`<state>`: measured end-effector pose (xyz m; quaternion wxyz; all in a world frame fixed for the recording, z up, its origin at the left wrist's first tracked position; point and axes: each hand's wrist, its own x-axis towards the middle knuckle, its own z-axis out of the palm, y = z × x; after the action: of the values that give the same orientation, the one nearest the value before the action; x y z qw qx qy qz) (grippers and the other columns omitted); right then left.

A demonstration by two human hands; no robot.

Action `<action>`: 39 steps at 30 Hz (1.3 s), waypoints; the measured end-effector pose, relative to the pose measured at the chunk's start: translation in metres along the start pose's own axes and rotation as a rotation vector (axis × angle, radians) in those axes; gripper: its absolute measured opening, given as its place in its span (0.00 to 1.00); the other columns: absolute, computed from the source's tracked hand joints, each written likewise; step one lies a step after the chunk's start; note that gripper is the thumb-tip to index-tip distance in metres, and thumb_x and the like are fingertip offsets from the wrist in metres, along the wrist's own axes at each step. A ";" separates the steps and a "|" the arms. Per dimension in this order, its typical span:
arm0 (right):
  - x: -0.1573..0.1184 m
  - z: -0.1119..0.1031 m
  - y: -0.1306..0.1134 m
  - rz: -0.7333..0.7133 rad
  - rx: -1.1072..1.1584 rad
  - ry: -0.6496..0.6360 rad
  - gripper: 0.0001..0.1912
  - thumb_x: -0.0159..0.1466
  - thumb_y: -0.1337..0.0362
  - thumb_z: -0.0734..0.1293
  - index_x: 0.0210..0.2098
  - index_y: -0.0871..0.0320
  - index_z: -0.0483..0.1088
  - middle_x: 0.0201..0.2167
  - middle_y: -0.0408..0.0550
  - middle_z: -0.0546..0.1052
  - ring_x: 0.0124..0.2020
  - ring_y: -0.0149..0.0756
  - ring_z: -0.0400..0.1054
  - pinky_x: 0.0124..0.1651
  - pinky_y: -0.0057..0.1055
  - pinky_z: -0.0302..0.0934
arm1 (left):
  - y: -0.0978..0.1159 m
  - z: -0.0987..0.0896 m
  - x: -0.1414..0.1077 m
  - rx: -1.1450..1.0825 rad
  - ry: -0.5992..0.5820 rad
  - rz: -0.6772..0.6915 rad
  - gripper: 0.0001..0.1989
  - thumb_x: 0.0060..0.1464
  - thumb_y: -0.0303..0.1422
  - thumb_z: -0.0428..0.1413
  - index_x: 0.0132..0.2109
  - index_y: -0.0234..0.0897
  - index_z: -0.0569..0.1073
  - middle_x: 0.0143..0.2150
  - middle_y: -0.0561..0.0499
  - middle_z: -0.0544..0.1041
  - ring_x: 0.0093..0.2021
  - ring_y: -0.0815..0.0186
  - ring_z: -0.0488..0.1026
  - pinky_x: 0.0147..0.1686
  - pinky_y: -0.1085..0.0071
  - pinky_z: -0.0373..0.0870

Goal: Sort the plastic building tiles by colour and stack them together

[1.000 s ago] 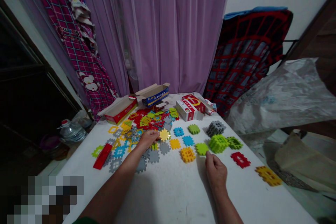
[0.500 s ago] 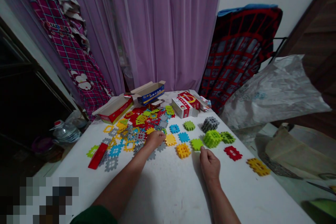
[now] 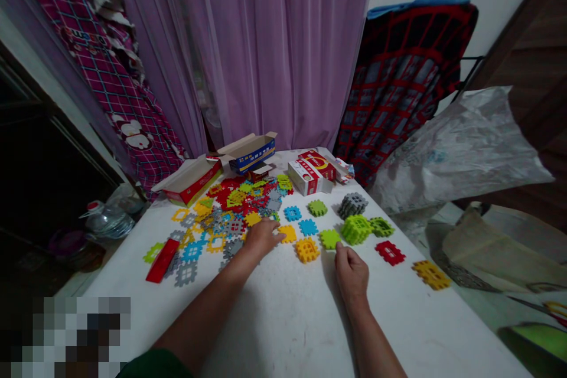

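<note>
My left hand (image 3: 264, 240) is over the near right edge of a pile of interlocking plastic building tiles (image 3: 237, 227). Its thumb points right, apart from the fingers, beside a yellow tile (image 3: 287, 233). I see nothing held in it, though the palm is hidden. My right hand (image 3: 353, 271) is closed, with thumb and finger pinched at the near right corner of a solid green tile (image 3: 329, 239). Around it are a small yellow window-tile stack (image 3: 307, 250), a blue tile (image 3: 309, 227), a light green stack (image 3: 356, 229) and a red tile (image 3: 390, 253).
Along the back of the white table (image 3: 283, 319) stand an open red box (image 3: 192, 183), a blue box (image 3: 252, 156) and a white-and-red box (image 3: 305, 177). A grey tile stack (image 3: 353, 205) and yellow tiles (image 3: 432, 274) lie right. A red flat block (image 3: 162, 261) rests left.
My left hand has opened, its thumb spreading away from the fingers, and hides some grey tiles. My right hand stays at the green tile. The whole view has shifted slightly.
</note>
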<state>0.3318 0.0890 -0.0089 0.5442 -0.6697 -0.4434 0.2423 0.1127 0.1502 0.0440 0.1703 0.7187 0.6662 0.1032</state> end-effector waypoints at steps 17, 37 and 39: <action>-0.001 -0.002 0.001 -0.033 -0.031 0.002 0.26 0.59 0.42 0.60 0.16 0.54 0.56 0.15 0.38 0.57 0.21 0.30 0.54 0.26 0.28 0.51 | 0.007 0.001 -0.015 0.124 0.020 0.053 0.21 0.55 0.41 0.59 0.55 0.42 0.74 0.54 0.46 0.74 0.53 0.58 0.74 0.50 0.67 0.70; 0.001 -0.006 0.013 -0.037 -0.109 0.029 0.25 0.56 0.42 0.60 0.16 0.54 0.58 0.13 0.40 0.60 0.21 0.32 0.56 0.27 0.31 0.52 | -0.132 -0.038 -0.105 0.189 0.237 -0.157 0.12 0.59 0.30 0.53 0.45 0.44 0.79 0.48 0.48 0.75 0.53 0.60 0.69 0.55 0.64 0.65; -0.001 -0.007 0.011 -0.047 -0.119 0.041 0.24 0.56 0.42 0.60 0.16 0.53 0.58 0.13 0.40 0.60 0.21 0.33 0.56 0.26 0.31 0.52 | -0.132 -0.037 -0.105 0.170 0.252 -0.125 0.10 0.59 0.31 0.53 0.43 0.44 0.79 0.48 0.48 0.75 0.53 0.59 0.69 0.55 0.64 0.64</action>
<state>0.3409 0.0843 -0.0172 0.5179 -0.6952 -0.4614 0.1886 -0.0327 0.0571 0.0357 0.0299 0.6692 0.7319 0.1248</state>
